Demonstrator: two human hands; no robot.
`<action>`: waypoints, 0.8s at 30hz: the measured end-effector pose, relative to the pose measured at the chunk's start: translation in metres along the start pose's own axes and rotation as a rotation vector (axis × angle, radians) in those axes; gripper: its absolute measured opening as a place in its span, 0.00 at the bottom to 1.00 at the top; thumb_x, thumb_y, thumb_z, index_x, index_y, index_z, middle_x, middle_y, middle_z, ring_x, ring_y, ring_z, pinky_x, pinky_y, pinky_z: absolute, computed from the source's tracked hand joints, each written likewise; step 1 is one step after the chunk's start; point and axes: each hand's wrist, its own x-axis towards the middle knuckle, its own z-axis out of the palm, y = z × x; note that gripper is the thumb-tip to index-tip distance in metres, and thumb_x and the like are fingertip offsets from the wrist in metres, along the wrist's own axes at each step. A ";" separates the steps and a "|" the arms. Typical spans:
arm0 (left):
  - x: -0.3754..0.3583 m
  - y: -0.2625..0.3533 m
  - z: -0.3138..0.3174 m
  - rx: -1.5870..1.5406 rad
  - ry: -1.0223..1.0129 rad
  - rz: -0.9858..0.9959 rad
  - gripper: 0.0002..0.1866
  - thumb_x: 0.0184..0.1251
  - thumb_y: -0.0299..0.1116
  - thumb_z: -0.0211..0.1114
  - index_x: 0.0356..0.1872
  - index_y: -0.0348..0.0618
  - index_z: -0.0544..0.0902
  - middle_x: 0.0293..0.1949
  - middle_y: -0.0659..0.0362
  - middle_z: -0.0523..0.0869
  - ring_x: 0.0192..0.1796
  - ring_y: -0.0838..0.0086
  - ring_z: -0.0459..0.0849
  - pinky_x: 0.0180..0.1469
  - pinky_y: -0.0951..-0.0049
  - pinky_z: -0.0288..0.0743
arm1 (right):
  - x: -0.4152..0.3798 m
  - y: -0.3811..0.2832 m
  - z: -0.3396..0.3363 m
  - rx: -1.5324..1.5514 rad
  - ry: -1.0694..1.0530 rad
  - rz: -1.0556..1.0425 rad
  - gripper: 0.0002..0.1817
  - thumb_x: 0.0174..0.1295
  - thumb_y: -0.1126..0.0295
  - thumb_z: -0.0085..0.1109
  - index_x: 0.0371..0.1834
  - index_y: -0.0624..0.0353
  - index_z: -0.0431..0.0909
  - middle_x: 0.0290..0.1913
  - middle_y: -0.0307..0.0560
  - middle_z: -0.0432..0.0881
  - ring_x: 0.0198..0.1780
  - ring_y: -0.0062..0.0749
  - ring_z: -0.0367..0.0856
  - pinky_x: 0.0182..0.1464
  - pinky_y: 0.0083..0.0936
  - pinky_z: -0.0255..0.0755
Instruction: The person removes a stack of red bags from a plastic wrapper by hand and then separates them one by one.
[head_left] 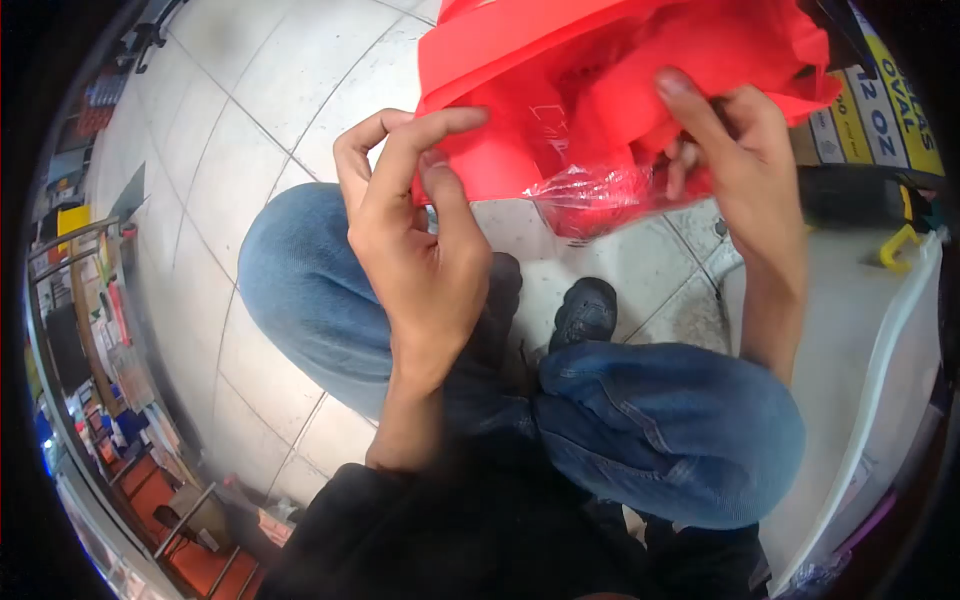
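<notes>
A bright red bag [500, 70] of thin, cloth-like material spreads across the top of the view, its mouth folded and partly open. My left hand [415, 230] grips its left edge, with index finger and thumb on the near face and other fingers partly hidden. On the right side, my right hand [745, 150] is closed around a fold of the same bag, thumb on top and fingertips curled below. Crinkled clear plastic [590, 188] hangs at the lower edge between the hands, with something red behind it. What lies inside the bag is hidden.
My bent knees [680, 430] in jeans are below the bag, over a pale tiled floor [330, 50]. A white bin-like container [870, 330] stands at right, near a yellow printed box [880, 110]. Shelving with a metal rail [60, 370] lines the left.
</notes>
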 end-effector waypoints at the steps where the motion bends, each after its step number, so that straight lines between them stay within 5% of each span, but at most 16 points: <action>1: 0.001 -0.007 -0.003 0.011 0.002 0.004 0.17 0.61 0.11 0.53 0.45 0.38 0.85 0.45 0.51 0.75 0.48 0.70 0.75 0.37 0.76 0.72 | -0.001 0.000 -0.002 0.082 0.031 0.037 0.14 0.67 0.63 0.65 0.39 0.66 0.81 0.24 0.43 0.81 0.19 0.21 0.77 0.19 0.18 0.70; 8: 0.002 0.006 -0.006 0.514 -0.015 0.047 0.23 0.53 0.16 0.64 0.54 0.36 0.82 0.43 0.50 0.76 0.49 0.58 0.75 0.54 0.65 0.70 | -0.004 0.004 0.017 0.239 -0.076 0.009 0.13 0.69 0.67 0.63 0.45 0.68 0.79 0.25 0.44 0.81 0.20 0.19 0.78 0.19 0.16 0.71; 14: 0.017 0.025 -0.005 0.054 -0.235 0.214 0.28 0.50 0.11 0.66 0.57 0.33 0.81 0.36 0.52 0.82 0.35 0.65 0.82 0.40 0.71 0.76 | 0.006 0.006 0.042 0.275 -0.234 -0.020 0.09 0.68 0.70 0.63 0.40 0.68 0.80 0.23 0.42 0.81 0.20 0.16 0.77 0.19 0.14 0.71; 24: 0.018 0.013 0.003 0.203 -0.261 -0.027 0.25 0.55 0.22 0.73 0.56 0.32 0.80 0.44 0.52 0.81 0.27 0.73 0.74 0.32 0.74 0.73 | 0.004 0.012 0.035 0.223 -0.274 -0.024 0.09 0.70 0.71 0.61 0.38 0.68 0.82 0.24 0.40 0.82 0.23 0.14 0.76 0.24 0.13 0.70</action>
